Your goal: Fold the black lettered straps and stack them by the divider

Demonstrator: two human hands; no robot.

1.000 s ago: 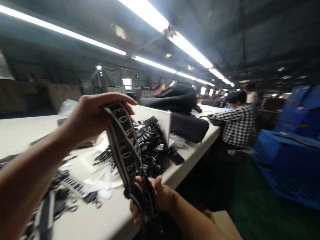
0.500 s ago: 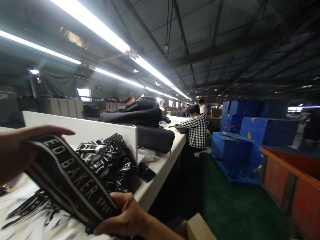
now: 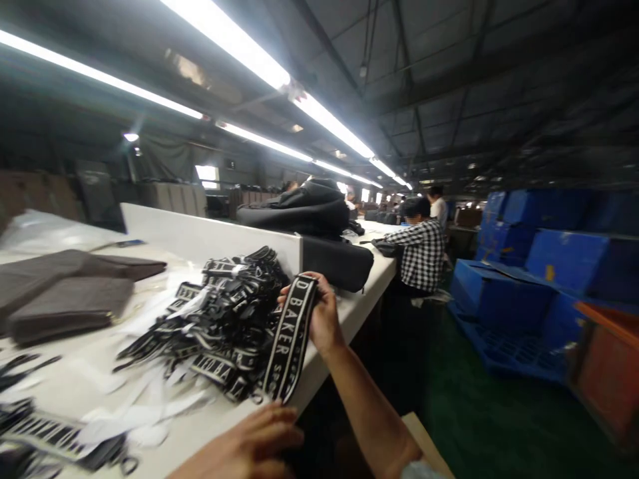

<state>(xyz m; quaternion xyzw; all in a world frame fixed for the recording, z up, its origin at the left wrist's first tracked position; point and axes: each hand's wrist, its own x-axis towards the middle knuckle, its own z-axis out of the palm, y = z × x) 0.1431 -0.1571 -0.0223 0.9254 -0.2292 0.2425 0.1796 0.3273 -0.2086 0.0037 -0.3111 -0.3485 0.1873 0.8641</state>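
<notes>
My right hand (image 3: 323, 316) is closed around the upper end of a black webbing strap (image 3: 288, 342) with white lettering and pale edge stripes. The strap hangs down at a slant over the table's front edge. Just below its lower end, which has a small ring, is my left hand (image 3: 252, 440), fingers apart and slightly bent, with nothing seen in it. Behind the strap lies a heap of similar straps (image 3: 224, 309), some with white paper bands. More straps (image 3: 54, 432) and white paper strips (image 3: 144, 409) are at the lower left.
A low white divider (image 3: 214, 233) stands behind the heap, with black padded bags (image 3: 334, 263) beyond it. Brown cases (image 3: 70, 293) lie at left. A person in a checked shirt (image 3: 422, 253) works farther along the table. Blue boxes (image 3: 499, 299) and an orange bin (image 3: 606, 372) stand right.
Both hands held the strap stretched at the lower left; now my right hand alone holds it, farther up, beside the heap. My left hand has released it. The view has turned left.
</notes>
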